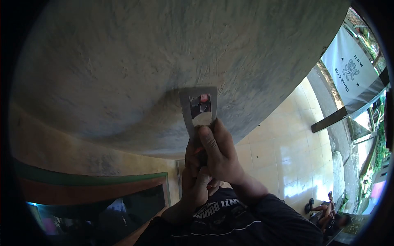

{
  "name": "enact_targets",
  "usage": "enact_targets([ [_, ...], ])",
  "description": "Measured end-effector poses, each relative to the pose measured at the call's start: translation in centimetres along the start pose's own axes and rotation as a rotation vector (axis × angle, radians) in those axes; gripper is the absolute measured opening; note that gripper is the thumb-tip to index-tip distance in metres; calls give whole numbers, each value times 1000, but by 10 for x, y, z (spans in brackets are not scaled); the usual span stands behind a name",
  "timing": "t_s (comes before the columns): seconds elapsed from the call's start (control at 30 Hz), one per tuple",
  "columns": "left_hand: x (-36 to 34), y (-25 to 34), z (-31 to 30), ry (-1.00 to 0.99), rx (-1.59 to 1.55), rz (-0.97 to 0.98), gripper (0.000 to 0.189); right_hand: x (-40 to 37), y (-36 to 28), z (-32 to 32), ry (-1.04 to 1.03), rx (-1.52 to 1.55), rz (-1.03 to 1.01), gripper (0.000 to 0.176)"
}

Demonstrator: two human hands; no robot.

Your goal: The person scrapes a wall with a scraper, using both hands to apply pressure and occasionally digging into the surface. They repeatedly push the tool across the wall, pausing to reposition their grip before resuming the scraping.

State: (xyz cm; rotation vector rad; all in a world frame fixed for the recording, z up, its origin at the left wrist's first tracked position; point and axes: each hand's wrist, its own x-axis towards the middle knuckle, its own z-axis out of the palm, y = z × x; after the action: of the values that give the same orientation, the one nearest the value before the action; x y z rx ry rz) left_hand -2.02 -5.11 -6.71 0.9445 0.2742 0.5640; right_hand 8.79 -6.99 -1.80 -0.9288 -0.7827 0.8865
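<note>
Putty knife [198,107]: its flat metal blade lies against the grey plastered surface [156,61], close to that surface's lower edge and about midway along it. The blade's square end points away from the person. A lump of white filler [202,119] sits on the blade just above the fingers, and the bare metal higher up shows a small reflection (red and dark, too small to make out).

Both hands are wrapped round the handle, one stacked below the other. The right hand [218,155] is uppermost and closed tight, its thumb stretched up along the neck to the bottom of the blade. The left hand [197,185] is clenched just beneath it and touches it, gripping the lower end of the handle. Only slivers of red handle show between the fingers. Both forearms run down into dark sleeves, and a dark shirt [230,217] with white lettering fills the bottom of the view.

Beyond the grey surface's right edge lies a pale tiled floor [283,147], bright with daylight. A grey banner [353,71] with a printed emblem hangs near the upper right corner. Another person [326,211] sits on the tiles at the lower right, well apart from the hands. Under the surface's lower left edge there is a dark panel [102,205] with a green and brown border.
</note>
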Motion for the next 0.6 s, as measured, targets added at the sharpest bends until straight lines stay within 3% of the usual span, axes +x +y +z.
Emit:
enact_targets([
  [0.13, 1, 6, 13, 76, 51, 16, 60, 0, 3, -1, -17, 19, -11, 23],
  [0.2, 2, 13, 26, 155, 154, 100, 32, -1, 0, 0, -22, 37, 17, 23],
  [0.33, -4, 6, 8, 8, 37, 15, 44, 0, -4, 3, -28, 48, -24, 23],
  [0.5, -4, 12, 17, 132, 69, 23, 36, 0, -5, 3, -29, 50, 41, 23],
  [0.6, 2, 15, 24, 65, 97, 80, 27, 1, -11, 4, -12, 40, -27, 23],
])
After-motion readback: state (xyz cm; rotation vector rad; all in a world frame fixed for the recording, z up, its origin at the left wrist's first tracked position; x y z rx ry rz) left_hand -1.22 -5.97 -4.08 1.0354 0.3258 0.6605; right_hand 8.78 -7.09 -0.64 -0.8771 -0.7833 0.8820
